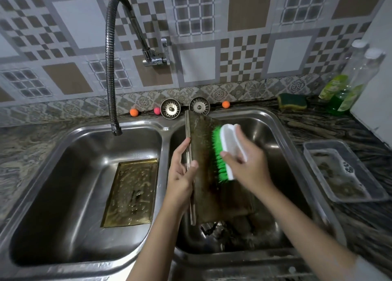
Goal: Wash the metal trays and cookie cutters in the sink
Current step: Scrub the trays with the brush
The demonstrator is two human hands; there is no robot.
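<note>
Fingers [238, 136] of the right hand [248, 164] curl over a white-backed scrub brush [224, 151], its green bristles pressed against the soiled metal tray [203, 170] at the centre of the frame. Thumb and fingers of the left hand [180, 172] pinch that tray's rim, holding it tilted on edge over the right basin [273, 132] of the double sink. A second tray [131, 193], wet and golden, lies flat in the left basin [63, 187] under the flexible faucet [110, 68]. At right, a clear plastic container [314, 153] with soapy water sits on the counter; a sponge [292, 101] and green soap bottles [339, 94] stand at upper right.
</note>
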